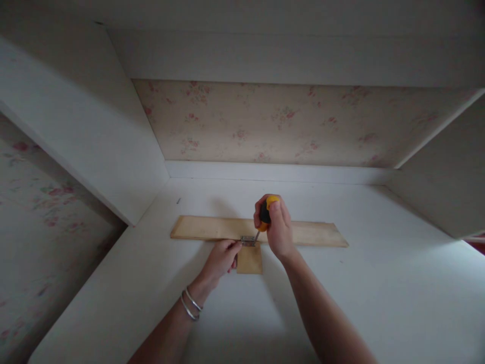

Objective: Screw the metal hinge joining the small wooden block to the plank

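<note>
My right hand (279, 227) is wrapped round the yellow and black handle of a screwdriver (264, 214). Its shaft slants down to the right end of a small metal hinge (248, 241). That hinge lies across the joint between a long wooden board (212, 228) and a short wooden piece (249, 260). At the hinge's left end, my left hand (220, 260) has its thumb and finger pinched together, with other fingers curled beside the short piece. Whether the pinch grips the hinge or a screw is too small to tell.
The boards lie on a white desk surface (379, 293). A white side panel (87, 116) rises at the left, and another panel (435, 167) stands at the right. A white shelf (284, 55) overhangs the back, above floral wallpaper (242, 121). A small dark object (178, 200) lies behind the long board.
</note>
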{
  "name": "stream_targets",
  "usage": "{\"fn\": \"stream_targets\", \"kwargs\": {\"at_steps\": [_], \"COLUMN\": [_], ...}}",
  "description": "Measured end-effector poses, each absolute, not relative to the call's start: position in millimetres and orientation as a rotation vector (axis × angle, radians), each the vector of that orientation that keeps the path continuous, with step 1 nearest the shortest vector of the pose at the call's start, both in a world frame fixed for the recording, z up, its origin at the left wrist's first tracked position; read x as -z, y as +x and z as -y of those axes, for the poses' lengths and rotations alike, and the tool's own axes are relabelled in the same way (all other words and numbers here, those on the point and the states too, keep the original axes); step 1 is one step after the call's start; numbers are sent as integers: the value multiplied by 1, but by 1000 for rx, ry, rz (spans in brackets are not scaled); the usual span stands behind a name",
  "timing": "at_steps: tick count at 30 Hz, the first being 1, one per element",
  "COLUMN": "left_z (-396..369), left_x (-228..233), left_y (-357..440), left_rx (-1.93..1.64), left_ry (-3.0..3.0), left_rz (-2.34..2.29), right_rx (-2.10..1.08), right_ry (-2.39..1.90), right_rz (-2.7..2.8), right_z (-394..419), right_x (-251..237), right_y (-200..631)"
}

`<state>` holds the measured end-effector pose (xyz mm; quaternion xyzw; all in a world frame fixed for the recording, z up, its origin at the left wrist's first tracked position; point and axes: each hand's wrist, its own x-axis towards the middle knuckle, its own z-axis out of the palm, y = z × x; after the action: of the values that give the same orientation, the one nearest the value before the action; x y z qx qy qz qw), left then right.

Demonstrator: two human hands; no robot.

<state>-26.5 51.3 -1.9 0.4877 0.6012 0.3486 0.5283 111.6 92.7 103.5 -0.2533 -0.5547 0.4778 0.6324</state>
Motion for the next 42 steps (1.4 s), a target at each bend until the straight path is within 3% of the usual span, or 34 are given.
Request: {"fn": "stream_targets", "kwargs": {"at_steps": [9, 16, 22, 27, 34, 39, 42], "left_z": [-51, -48, -47, -49, -46, -40, -40], "left_x": [-2, -4, -6, -3, -2, -45, -98], "left_y": [-26, -24, -23, -23, -26, -32, -33], "left_rx": [-830, -843, -831, -837, -819, -870, -1109], "left_ry": [1169, 1199, 1180, 1177, 1529, 1826, 1976], "left_rz": [-1437, -1493, -1511, -1506, -1683, -1836, -1576], "right_rx": [-1268, -1042, -1136, -1018, -1043, -1170, -1182], "right_ry": [-438, -614, -666, -614, -893, -838, -838], "right_rz": [1412, 1546, 1481, 1597, 1575, 1638, 1705], "right_z": [-87, -91, -89, -89, -90, -90, -89], "right_x": [-102, -106, -104, -102, -106, -106, -105], "right_y": [114, 116, 114, 114, 115, 118, 120]}}
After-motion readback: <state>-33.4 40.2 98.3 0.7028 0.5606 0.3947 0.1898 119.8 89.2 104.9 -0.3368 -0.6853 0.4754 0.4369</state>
